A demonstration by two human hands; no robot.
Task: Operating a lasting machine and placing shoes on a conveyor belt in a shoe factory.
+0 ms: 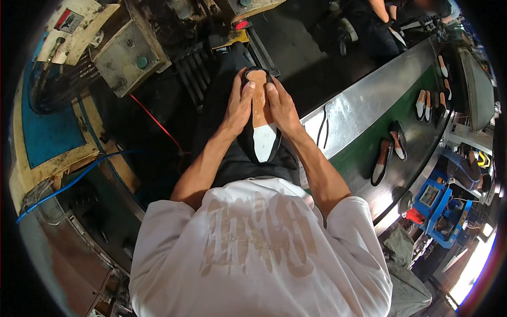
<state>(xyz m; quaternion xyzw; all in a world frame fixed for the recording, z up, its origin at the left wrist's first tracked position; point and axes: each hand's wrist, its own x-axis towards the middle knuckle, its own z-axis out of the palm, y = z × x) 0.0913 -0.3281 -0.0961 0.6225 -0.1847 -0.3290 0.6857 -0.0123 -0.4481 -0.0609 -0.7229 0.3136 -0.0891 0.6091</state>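
In front of my body is a black shoe with its underside turned up. Its heel and middle show a tan insole board, and the pointed toe end, nearest to me, is white. My left hand is closed on the shoe's left side near the heel, its thumb pressed on the tan board. On the opposite side my right hand grips it the same way, thumb on top. Most of my fingers are hidden beneath and behind the shoe. The toe end lies over my dark trousers.
To the right runs a green conveyor belt with a metal border. Several similar shoes lie on it. A machine control box stands at the far left, near a blue hose. Another person works at the far right.
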